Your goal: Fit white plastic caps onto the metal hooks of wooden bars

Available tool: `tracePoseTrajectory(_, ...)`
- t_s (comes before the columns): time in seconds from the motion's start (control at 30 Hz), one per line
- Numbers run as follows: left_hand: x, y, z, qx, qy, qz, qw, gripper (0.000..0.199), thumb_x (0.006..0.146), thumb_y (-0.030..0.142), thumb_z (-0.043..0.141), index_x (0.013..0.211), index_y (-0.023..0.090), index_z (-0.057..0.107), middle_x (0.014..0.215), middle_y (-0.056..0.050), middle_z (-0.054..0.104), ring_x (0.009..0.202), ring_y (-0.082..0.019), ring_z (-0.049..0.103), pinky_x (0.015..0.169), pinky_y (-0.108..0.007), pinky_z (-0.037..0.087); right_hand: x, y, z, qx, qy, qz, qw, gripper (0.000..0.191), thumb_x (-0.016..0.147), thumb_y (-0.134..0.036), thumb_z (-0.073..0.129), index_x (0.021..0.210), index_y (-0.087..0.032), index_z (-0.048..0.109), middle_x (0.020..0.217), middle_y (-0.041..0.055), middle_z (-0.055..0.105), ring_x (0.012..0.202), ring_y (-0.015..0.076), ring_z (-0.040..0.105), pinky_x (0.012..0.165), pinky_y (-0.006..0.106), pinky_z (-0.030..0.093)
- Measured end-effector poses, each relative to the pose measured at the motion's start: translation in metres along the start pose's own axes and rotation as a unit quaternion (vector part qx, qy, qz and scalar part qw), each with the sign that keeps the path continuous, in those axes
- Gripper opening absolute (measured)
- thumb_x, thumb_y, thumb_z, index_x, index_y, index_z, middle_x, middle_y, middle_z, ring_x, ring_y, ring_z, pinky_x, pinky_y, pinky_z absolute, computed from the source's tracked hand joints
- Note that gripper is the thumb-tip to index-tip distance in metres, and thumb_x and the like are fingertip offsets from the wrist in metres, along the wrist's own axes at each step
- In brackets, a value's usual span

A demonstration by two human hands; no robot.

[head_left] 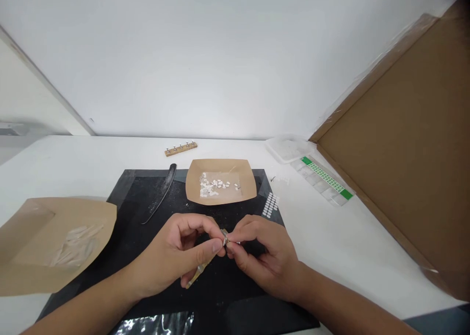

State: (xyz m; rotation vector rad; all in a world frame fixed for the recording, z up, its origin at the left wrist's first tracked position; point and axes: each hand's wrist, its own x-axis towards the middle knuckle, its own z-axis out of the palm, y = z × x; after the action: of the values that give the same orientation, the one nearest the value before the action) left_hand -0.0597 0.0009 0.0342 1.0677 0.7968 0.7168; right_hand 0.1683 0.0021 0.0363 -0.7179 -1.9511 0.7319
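My left hand [193, 251] and my right hand [262, 254] meet above the black mat [235, 305], fingertips almost touching. Between them is a small shiny piece [225, 238], pinched by thumb and forefinger on both sides; the fingers cover most of it and its kind is unclear. A narrow yellowish, glossy strip [198, 275] sticks out beneath my left hand, by its curled lower fingers. Just beyond the hands, a brown paper tray [191, 185] holds many small white oval pieces [216, 184] on a clear sheet.
A black curved nail file [163, 193] lies on the mat. Left is a larger paper tray [22, 247] with clear plastic packets [77, 244]. Behind stands a wooden strip with metal pegs [181, 149]. Right are a sheet of white oval stickers [270, 205], a clear case [326, 180] and a cardboard box [404, 144].
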Motion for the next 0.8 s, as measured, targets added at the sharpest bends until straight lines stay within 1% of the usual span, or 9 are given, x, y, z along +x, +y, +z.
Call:
tracePoseTrajectory(0.13, -0.002, 0.002, 0.003, 0.062, 0.020, 0.021, 0.998, 0.032, 0.095, 0.044, 0.078, 0.091, 0.012, 0.074, 0.083, -0.002, 0.067, 0.041, -0.002, 0.055, 0.035, -0.009, 0.044, -0.001, 0.000, 0.000, -0.050, 0.009, -0.022, 0.998, 0.012, 0.098, -0.015, 0.072, 0.105, -0.024, 0.071, 0.085, 0.0019, 0.077, 0.075, 0.0162, 0.072, 0.067, 0.027, 0.055)
tracePoseTrajectory(0.23, -0.002, 0.002, 0.005, 0.114, 0.047, 0.053, 0.991, 0.027, 0.095, 0.039, 0.077, 0.091, 0.013, 0.075, 0.086, -0.004, 0.067, 0.044, -0.004, 0.056, 0.035, -0.011, 0.046, -0.001, 0.000, 0.000, -0.063, 0.014, -0.027, 0.998, 0.012, 0.098, -0.015, 0.072, 0.105, -0.024, 0.071, 0.087, 0.0026, 0.078, 0.076, 0.0161, 0.072, 0.067, 0.027, 0.055)
tracePoseTrajectory(0.3, -0.002, 0.002, 0.006, 0.147, 0.068, 0.082, 0.983, 0.022, 0.095, 0.035, 0.076, 0.091, 0.013, 0.076, 0.088, -0.005, 0.067, 0.047, -0.005, 0.057, 0.036, -0.012, 0.047, -0.001, -0.001, 0.000, -0.051, 0.010, -0.014, 0.999, 0.011, 0.098, -0.016, 0.072, 0.104, -0.024, 0.072, 0.085, 0.0018, 0.078, 0.075, 0.0160, 0.072, 0.067, 0.027, 0.056)
tracePoseTrajectory(0.4, -0.002, 0.003, 0.009, 0.196, 0.095, 0.135, 0.967, 0.016, 0.096, 0.029, 0.074, 0.089, 0.015, 0.076, 0.085, -0.004, 0.068, 0.052, -0.007, 0.059, 0.039, -0.012, 0.048, -0.001, -0.001, -0.001, -0.020, 0.000, 0.034, 0.999, 0.007, 0.098, -0.018, 0.072, 0.102, -0.024, 0.074, 0.082, 0.0011, 0.079, 0.073, 0.0157, 0.073, 0.068, 0.027, 0.056)
tracePoseTrajectory(0.47, -0.002, 0.004, 0.009, 0.234, 0.110, 0.177, 0.950, 0.012, 0.096, 0.025, 0.073, 0.089, 0.017, 0.076, 0.083, -0.004, 0.069, 0.054, -0.008, 0.061, 0.039, -0.011, 0.046, -0.001, -0.002, -0.002, 0.014, -0.011, 0.075, 0.997, 0.005, 0.099, -0.020, 0.072, 0.102, -0.023, 0.075, 0.080, 0.0010, 0.079, 0.072, 0.0153, 0.074, 0.068, 0.026, 0.057)
tracePoseTrajectory(0.57, -0.004, 0.005, 0.010, 0.296, 0.128, 0.249, 0.913, 0.005, 0.096, 0.018, 0.073, 0.095, 0.020, 0.077, 0.088, -0.004, 0.071, 0.056, -0.008, 0.063, 0.040, -0.012, 0.046, -0.001, -0.003, -0.001, 0.072, -0.020, 0.124, 0.989, 0.005, 0.102, -0.023, 0.071, 0.102, -0.021, 0.076, 0.076, 0.0009, 0.078, 0.069, 0.0144, 0.075, 0.068, 0.025, 0.059)
tracePoseTrajectory(0.7, -0.007, 0.010, 0.010, 0.368, 0.123, 0.346, 0.854, 0.018, 0.092, 0.009, 0.076, 0.104, 0.023, 0.076, 0.091, -0.007, 0.074, 0.071, -0.015, 0.070, 0.046, -0.016, 0.050, -0.002, -0.002, 0.002, 0.154, -0.015, 0.170, 0.973, 0.009, 0.102, -0.027, 0.073, 0.104, -0.020, 0.076, 0.080, 0.0017, 0.079, 0.066, 0.0140, 0.078, 0.065, 0.024, 0.063)
tracePoseTrajectory(0.77, -0.008, 0.012, 0.010, 0.395, 0.113, 0.373, 0.832, 0.022, 0.090, 0.008, 0.077, 0.106, 0.023, 0.076, 0.090, -0.008, 0.075, 0.076, -0.019, 0.071, 0.052, -0.022, 0.055, -0.003, -0.002, 0.002, 0.187, -0.022, 0.190, 0.964, 0.010, 0.103, -0.029, 0.072, 0.105, -0.020, 0.076, 0.081, 0.0017, 0.079, 0.066, 0.0142, 0.079, 0.065, 0.024, 0.065)
tracePoseTrajectory(0.8, -0.008, 0.014, 0.009, 0.401, 0.105, 0.381, 0.826, 0.023, 0.090, 0.008, 0.077, 0.107, 0.023, 0.076, 0.091, -0.009, 0.076, 0.077, -0.020, 0.071, 0.056, -0.025, 0.057, -0.003, -0.003, 0.001, 0.198, -0.029, 0.196, 0.960, 0.011, 0.103, -0.029, 0.072, 0.104, -0.019, 0.076, 0.080, 0.0015, 0.079, 0.067, 0.0144, 0.079, 0.066, 0.024, 0.065)
